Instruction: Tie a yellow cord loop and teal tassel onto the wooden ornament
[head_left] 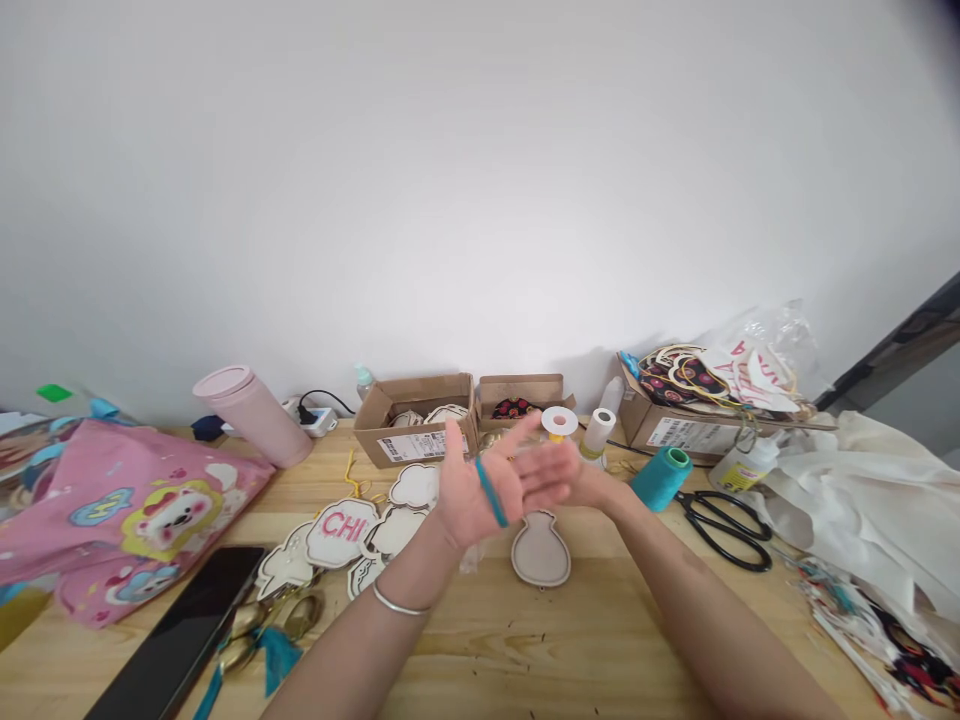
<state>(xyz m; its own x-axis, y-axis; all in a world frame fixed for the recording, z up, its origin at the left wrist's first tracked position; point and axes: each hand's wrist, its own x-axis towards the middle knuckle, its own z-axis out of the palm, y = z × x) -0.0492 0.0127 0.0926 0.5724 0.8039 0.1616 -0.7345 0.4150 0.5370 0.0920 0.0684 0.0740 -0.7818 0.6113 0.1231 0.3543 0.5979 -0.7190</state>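
Observation:
My left hand (484,490) is raised above the table, palm toward me, with its fingers stretched out to the right. A band of teal thread (491,493) lies across its palm. My right hand (592,485) is behind the left fingertips, and its own fingers are hidden there. Just below the hands lies a pale, gourd-shaped piece (541,552) with a raised rim. To the right, a teal thread cone (654,482) leans near my right wrist.
Black-handled scissors (727,525) and a glue bottle (744,466) lie at right. Cardboard boxes (412,440) line the wall. On the left are pale shaped plaques (337,533), brass bells (238,640), a phone (180,635), a pink bag (142,510) and a pink tumbler (253,415).

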